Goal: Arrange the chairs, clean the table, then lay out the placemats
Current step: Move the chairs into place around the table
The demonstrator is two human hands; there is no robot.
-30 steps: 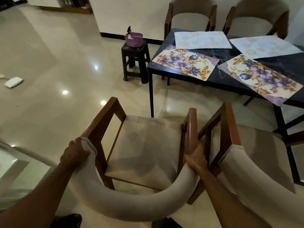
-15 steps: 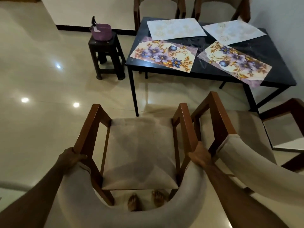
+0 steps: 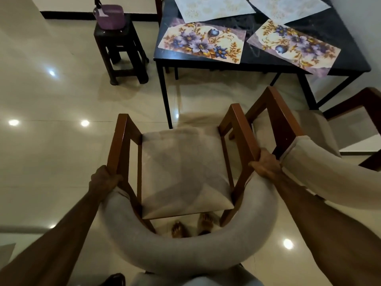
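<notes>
Far left, glossy cream floor [image 3: 51,151] with ceiling-light reflections. Dark stool [image 3: 121,48] stands left of the counter, a purple basket [image 3: 110,16] on top.

Left hand [image 3: 104,180] clamps the near chair [image 3: 181,168] where its left wooden armrest meets the padded curved backrest, fingers wrapped over the frame. The chair sits between both hands, seat cushion facing up, backrest curving toward the person; bare toes show on the floor beneath the seat's rear edge.

Right hand [image 3: 266,165] grips the right armrest at the matching joint, fingers curled around it.

Beyond the chair, black counter [image 3: 257,58] carries four placemats: floral placemat [image 3: 202,43] at near left, another floral one at near right, two pale ones behind.

Second chair [image 3: 288,129] stands just beside the held chair's right armrest; I cannot tell if they touch.
</notes>
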